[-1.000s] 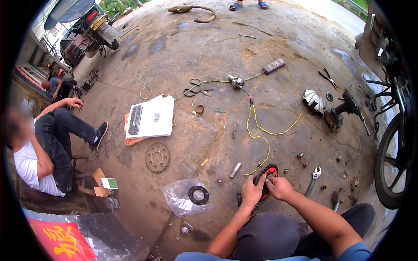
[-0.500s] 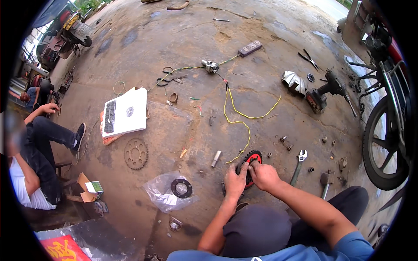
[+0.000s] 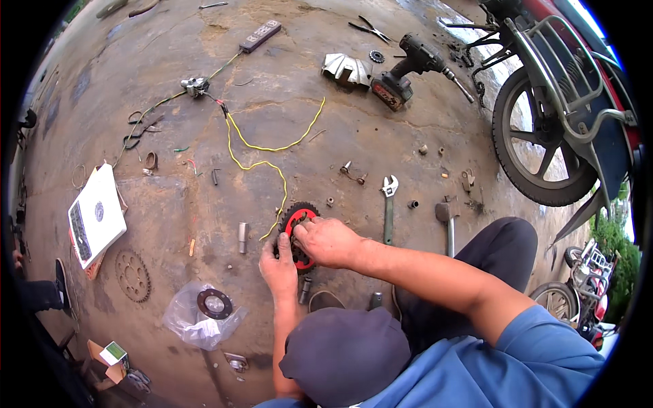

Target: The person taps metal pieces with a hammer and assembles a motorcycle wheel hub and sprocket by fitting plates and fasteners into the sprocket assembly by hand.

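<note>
A red-faced sprocket (image 3: 291, 216) with a black toothed rim stands tilted between my hands, low in the middle of the head view. My left hand (image 3: 280, 266) grips its near left edge, thumb pointing up along the face. My right hand (image 3: 330, 242) is closed, with its fingertips pressed at the sprocket's centre; whatever they pinch is hidden. Just left of the sprocket ends a yellow wire (image 3: 280, 178). A metal cylinder (image 3: 243, 237) stands further left. On the right lie an adjustable wrench (image 3: 388, 211) and a hammer (image 3: 447, 212).
A cordless drill (image 3: 411, 71), pliers (image 3: 369, 28) and a finned metal cover (image 3: 347, 69) lie at the far side. At left are a white box (image 3: 98, 216), a large bare sprocket (image 3: 133, 275) and a plastic bag (image 3: 197, 323) with a black ring. A motorcycle wheel (image 3: 541, 146) stands right.
The view has turned right, so the floor things appear further left. My hands stay on the sprocket; my right fingers have shifted from its top edge toward its centre.
</note>
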